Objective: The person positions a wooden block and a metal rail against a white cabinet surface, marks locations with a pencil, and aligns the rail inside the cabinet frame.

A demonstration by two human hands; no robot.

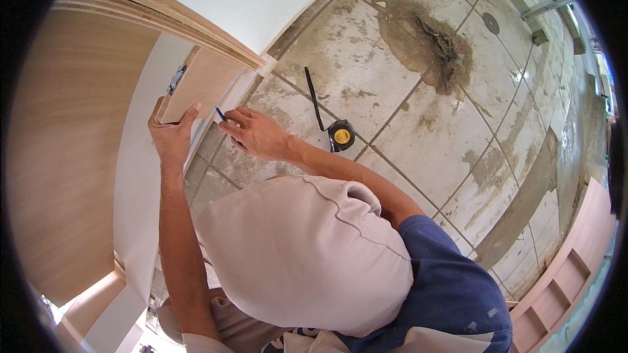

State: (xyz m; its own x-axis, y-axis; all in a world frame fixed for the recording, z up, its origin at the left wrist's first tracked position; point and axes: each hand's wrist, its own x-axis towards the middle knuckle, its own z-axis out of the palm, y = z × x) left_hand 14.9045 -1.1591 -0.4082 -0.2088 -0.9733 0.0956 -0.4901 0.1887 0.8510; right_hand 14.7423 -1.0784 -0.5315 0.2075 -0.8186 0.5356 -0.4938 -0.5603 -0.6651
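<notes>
My left hand (171, 134) is closed on the near end of a small, pale wooden panel (204, 85), thumb on its face and fingers behind the edge. A silver metal fitting (176, 80) sits on the panel's left edge. My right hand (254, 132) pinches a slim blue pen (221, 114), pointing up and left beside the panel's near right corner. How far the tip is from the wood, I cannot tell. On the tiled floor to the right lies a black and yellow tape measure (341, 134) with a black strap (314, 98).
A large wooden panel (72, 144) stands at the left, beside a white wall (242, 0). Dirty floor tiles (399, 150) carry a mound of wet mortar (432, 52) and a dark disc (490, 23). A wooden piece with recesses (556, 301) lies lower right. Beige cloth (307, 248) fills the near middle.
</notes>
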